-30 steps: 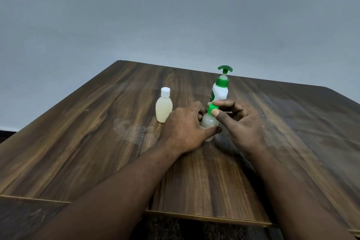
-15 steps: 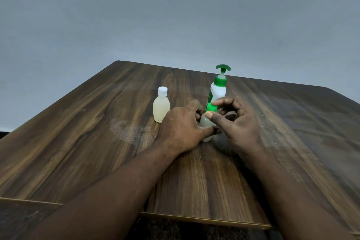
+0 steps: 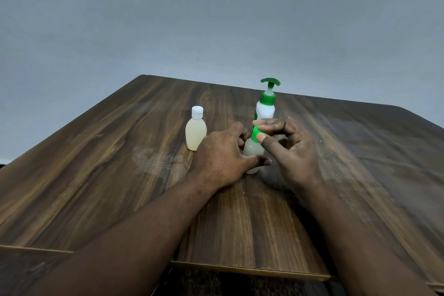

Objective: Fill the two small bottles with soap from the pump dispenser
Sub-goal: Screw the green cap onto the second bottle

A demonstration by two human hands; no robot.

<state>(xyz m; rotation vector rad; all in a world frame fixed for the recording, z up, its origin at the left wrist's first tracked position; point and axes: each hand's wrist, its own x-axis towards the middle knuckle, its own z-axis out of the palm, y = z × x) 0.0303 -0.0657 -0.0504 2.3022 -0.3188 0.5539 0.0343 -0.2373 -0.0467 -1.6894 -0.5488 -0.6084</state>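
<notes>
The left hand (image 3: 221, 158) curls its fingers (image 3: 262, 161) round a small bottle (image 3: 252, 151) on the middle of the tabletop (image 3: 120, 175). The right hand (image 3: 295, 154) pinches the green cap (image 3: 255, 132).

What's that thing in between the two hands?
A small bottle. The left hand grips its body and the right hand pinches its green cap, seen in the head view.
</notes>
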